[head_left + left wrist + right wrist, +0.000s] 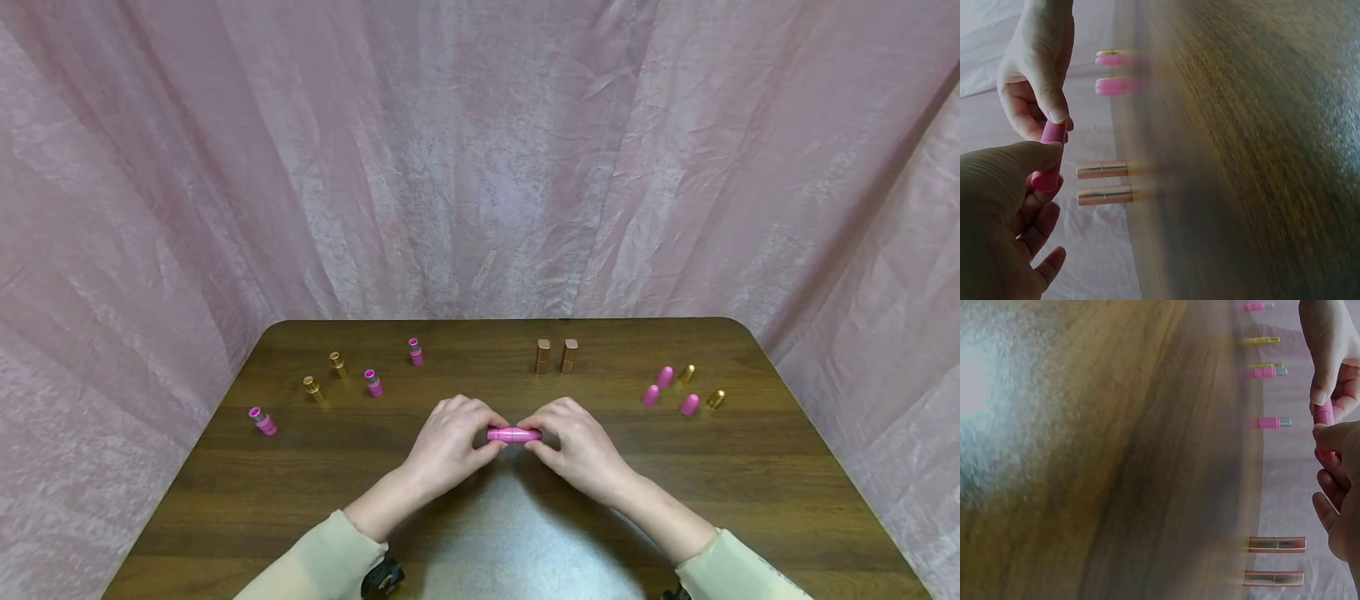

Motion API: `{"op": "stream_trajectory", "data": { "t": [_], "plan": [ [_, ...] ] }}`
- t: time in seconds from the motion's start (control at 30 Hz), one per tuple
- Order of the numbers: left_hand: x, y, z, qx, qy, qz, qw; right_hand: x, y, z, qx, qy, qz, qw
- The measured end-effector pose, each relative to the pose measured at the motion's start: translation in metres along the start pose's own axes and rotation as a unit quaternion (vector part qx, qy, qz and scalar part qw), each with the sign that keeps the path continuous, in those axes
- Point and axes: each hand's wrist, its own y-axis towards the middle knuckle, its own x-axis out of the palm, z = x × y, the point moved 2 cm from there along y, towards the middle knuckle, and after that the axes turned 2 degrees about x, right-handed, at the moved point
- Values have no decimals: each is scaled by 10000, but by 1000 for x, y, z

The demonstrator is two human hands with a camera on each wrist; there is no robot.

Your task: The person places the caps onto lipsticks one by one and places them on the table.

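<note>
A pink lipstick tube (513,435) lies sideways between my two hands, above the middle of the table. My left hand (452,442) pinches its left end between thumb and fingers. At the right end, the thumb and fingers of my right hand (576,446) pinch the rounded part. The two parts meet in one line, a thin seam showing between them. In the left wrist view the pink tube (1049,159) runs from one hand to the other; the right wrist view shows the tube (1324,414) partly covered by fingers.
Uncapped pink lipstick bases (373,383) and gold ones (313,388) stand at the left of the wooden table (300,500). Two closed copper lipsticks (569,356) stand at the back. Pink caps (689,405) and gold caps (716,398) are grouped at the right. A pink curtain (480,167) hangs behind.
</note>
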Motion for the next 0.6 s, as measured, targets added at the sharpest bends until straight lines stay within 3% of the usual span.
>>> {"op": "stream_trajectory", "data": {
  "t": [0.2,0.6],
  "plan": [
    [3,1,2,60,53,9,10000,3,-3,0,-57,-23,74,10000],
    [9,0,0,-278,108,-324,9990,5,-4,0,-158,102,243,9995]
  ]
}}
